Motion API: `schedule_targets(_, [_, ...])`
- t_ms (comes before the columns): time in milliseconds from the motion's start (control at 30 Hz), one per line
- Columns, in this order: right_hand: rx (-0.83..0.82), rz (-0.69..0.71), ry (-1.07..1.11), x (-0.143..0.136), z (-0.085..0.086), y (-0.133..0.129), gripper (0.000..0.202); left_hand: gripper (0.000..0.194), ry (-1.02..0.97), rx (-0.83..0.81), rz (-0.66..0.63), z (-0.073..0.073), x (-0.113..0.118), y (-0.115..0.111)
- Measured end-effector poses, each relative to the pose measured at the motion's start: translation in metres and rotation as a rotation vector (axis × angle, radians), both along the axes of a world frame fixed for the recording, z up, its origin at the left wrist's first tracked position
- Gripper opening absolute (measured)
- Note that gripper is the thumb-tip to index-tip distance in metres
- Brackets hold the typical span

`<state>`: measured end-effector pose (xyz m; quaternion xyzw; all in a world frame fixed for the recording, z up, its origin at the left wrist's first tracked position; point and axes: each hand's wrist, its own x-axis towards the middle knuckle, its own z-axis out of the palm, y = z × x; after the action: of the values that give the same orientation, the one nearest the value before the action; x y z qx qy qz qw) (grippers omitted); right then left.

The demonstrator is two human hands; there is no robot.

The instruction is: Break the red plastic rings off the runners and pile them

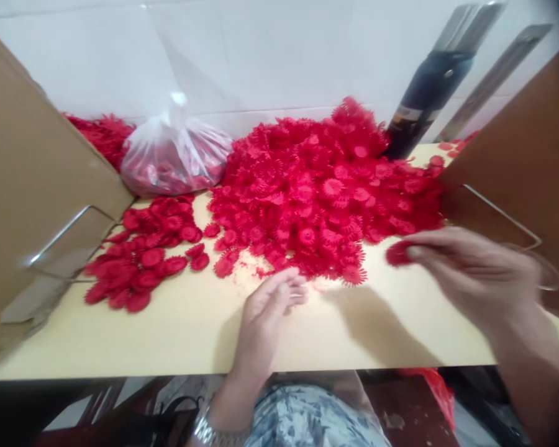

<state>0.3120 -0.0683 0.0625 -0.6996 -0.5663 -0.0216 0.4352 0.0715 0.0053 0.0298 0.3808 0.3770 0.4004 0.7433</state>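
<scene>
Pale yellow tabletop (307, 347), white wall (284, 56) behind: one red disc (397, 254), pinched by the right hand (475, 273).

Disc: deep red, roundish, edge blurred, located right of the large heap (307, 192) of fringed red pieces. Left hand (263, 320): fingers part-curled at the heap's near side; whether it grips anything, I cannot tell from where I stand. Further out: smaller group of red discs (144, 273), left; tied translucent bag (177, 155) behind it; cardboard panels (41, 155) either side. Likely faults: disc dropped, should the fingertip hold slacken; heap slumping or pieces scattering, should either hand knock its loose edge.
</scene>
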Motion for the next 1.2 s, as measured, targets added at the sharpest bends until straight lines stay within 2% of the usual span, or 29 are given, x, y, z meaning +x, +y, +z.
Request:
schedule_targets(67, [-0.048,0.250,0.142,-0.045,-0.004,0.028,0.007,0.029,-0.189,-0.146,-0.050,0.006,0.014,0.002])
schedule_targets(133, [-0.057,0.438,0.141,-0.080,-0.011,0.049,0.010,0.033,-0.348,-0.311,-0.039,0.011,0.022,0.005])
schedule_targets(233, [0.039,0.584,-0.108,-0.106,-0.021,0.066,0.015,0.026,-0.446,-0.388,0.090,0.012,0.022,0.010])
schedule_targets(333, [0.108,0.625,-0.301,-0.108,-0.025,0.071,0.015,0.017,-0.421,-0.332,0.195,0.007,0.010,0.012])
schedule_targets(400, [0.105,0.627,-0.272,-0.104,-0.024,0.072,0.016,0.021,-0.344,-0.302,0.219,0.002,0.002,0.011])
schedule_targets(533, [0.092,0.618,-0.187,-0.100,-0.018,0.074,0.015,0.042,-0.136,-0.208,0.279,-0.005,-0.011,0.010])
schedule_targets(667, [0.050,0.685,-0.115,-0.112,-0.009,0.084,0.017,0.050,-0.024,-0.188,0.301,-0.004,-0.015,0.018])
schedule_targets(800, [0.054,0.644,0.094,-0.140,0.004,0.115,0.028,0.032,-0.070,-0.130,0.376,0.008,-0.003,0.027])
schedule_targets(867, [0.037,0.616,0.143,-0.157,0.008,0.131,0.034,0.018,-0.183,-0.137,0.410,0.016,0.003,0.030])
schedule_targets(933, [-0.029,0.635,0.181,-0.173,0.009,0.138,0.041,0.017,-0.288,-0.156,0.393,0.022,0.004,0.032])
schedule_targets(1033, [-0.198,0.696,0.235,-0.194,0.009,0.125,0.049,0.038,-0.281,-0.049,0.404,0.022,-0.006,0.037])
schedule_targets(1133, [-0.343,0.780,0.340,-0.206,0.006,0.102,0.056,0.044,-0.245,0.072,0.465,0.015,-0.016,0.039])
schedule_targets(1200, [-0.388,0.811,0.381,-0.206,0.006,0.098,0.060,0.050,-0.285,0.137,0.564,0.012,-0.016,0.038])
